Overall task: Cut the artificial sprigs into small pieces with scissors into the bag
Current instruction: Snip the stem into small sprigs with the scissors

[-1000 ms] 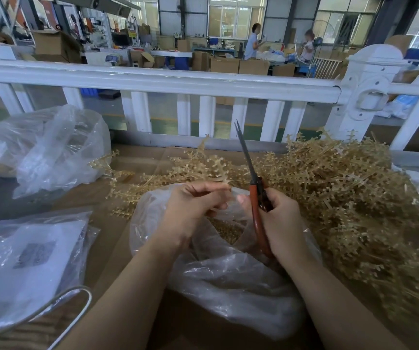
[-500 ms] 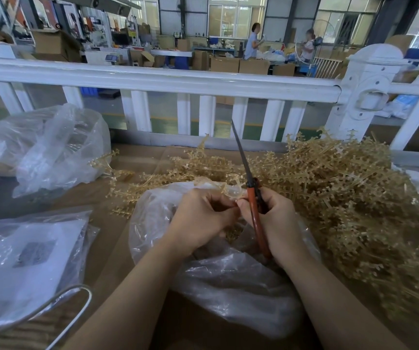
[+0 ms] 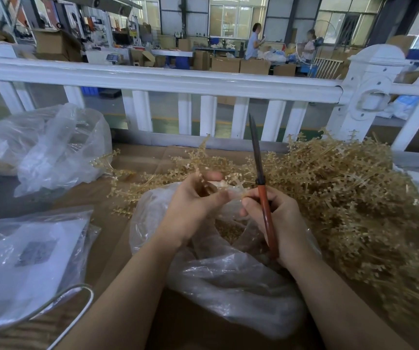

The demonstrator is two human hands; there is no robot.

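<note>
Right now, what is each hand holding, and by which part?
Right hand grips the scissors by their orange-red handles, blades closed, pointing up. Left hand pinches a sprig near its lower end.

Both forearms reach in from the near edge, hands close together. The left hand has fingers curled, thumb up; the right hand is a fist — knuckles outward.

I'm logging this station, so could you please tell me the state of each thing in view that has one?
Scissors: blades closed, pointing up, gripped by the right hand.
Left hand: pinching a sprig over the bag.
Bag: mouth open, cut pieces inside.
Sprig pile: uncut, heaped on the right of the table.
Far-left bag: crumpled, lying on its side.
Near-left bag: flat, white sheet inside.
</note>
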